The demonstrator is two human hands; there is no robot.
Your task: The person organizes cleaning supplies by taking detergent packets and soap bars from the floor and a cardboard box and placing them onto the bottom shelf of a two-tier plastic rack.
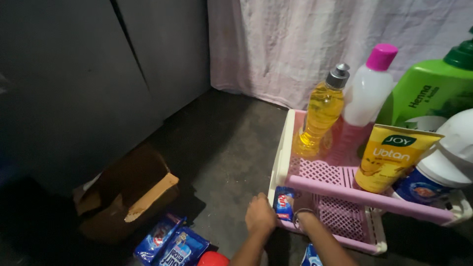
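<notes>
Two hands are at work at the near corner of the pink and cream plastic lattice rack [325,172] that sits on the dark floor [226,148]. Beyond the hands, at the rack's far side, stand a clear bottle of yellow liquid with a grey pump top [320,116], a white bottle with a magenta cap [367,93] and a big green bottle [433,93]; to the right of them a yellow tube [391,157] leans beside a white jar with a blue label [443,167].

I judge the step in hand to be placing the small blue sachet [284,203] into the rack's lower tier. My left hand [260,216] is knuckles up, fingers curled against the sachet at the cream edge, seemingly pinching it. My right hand [303,216] reaches in under the pink rail; its fingers are hidden, so I cannot tell whether it grips anything. Both forearms come up from the bottom edge, close together.

To finish, the sachet would need sliding clear of the rim and laying flat on the lattice.

Left of my left hand lie two more blue packets [170,241] and a brown cardboard box [128,197], with a red round thing [213,258] near my elbow.
</notes>
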